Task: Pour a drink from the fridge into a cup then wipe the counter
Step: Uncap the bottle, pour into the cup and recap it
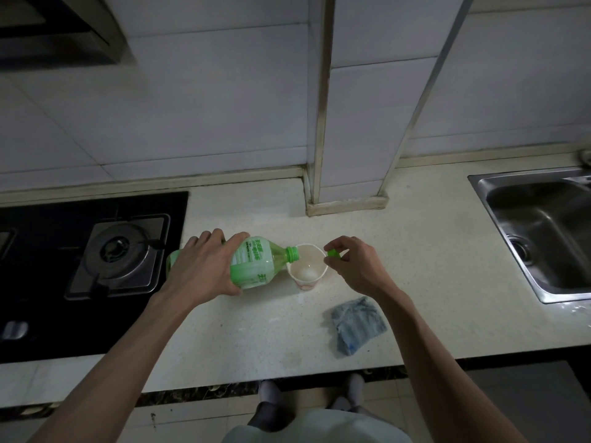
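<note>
- The counter (415, 251) ran pale between the gas hob (96, 251) and the steel sink (543, 231), with no spill that could be made out.
- The green bottle (256, 263) lay tipped almost flat in the closed left hand (204, 266), its open neck over the cup's rim.
- A grey-blue cloth (358, 324) sat crumpled on the counter, near the cup and untouched.
- The paper cup (307, 270) stood upright on the counter with a little liquid showing at its bottom.
- The right hand (351, 266) pinched the green cap (333, 253) beside the cup's rim.
- Judged from this, pouring was under way; capping and wiping remained.
</note>
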Available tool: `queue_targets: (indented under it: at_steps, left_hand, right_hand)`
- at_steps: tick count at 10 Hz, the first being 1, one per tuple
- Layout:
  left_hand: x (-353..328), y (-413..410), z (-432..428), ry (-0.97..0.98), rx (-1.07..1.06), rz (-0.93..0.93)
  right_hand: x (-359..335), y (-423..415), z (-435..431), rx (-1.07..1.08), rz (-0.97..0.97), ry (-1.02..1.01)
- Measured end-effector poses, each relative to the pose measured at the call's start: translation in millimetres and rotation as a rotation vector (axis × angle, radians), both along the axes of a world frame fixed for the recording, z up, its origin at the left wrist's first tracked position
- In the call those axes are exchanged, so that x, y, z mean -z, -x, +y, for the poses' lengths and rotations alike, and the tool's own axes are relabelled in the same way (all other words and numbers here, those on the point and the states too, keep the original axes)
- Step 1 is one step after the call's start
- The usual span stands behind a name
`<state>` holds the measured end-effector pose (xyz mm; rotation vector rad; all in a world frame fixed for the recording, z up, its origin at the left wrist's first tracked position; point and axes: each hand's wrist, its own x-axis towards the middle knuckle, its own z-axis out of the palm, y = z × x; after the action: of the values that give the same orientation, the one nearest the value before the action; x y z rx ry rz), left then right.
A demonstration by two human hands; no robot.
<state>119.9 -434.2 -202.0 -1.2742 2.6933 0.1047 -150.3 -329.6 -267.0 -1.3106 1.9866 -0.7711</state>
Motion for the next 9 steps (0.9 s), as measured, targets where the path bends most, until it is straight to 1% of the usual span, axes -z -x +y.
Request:
queue_targets:
  at_steps: [9]
  left_hand:
    - [-1.2,0.6,-1.8,-0.001,0.003,-0.036]
  right_hand:
    - [5.1,1.8,0.7,-0.007,0.011,-0.011]
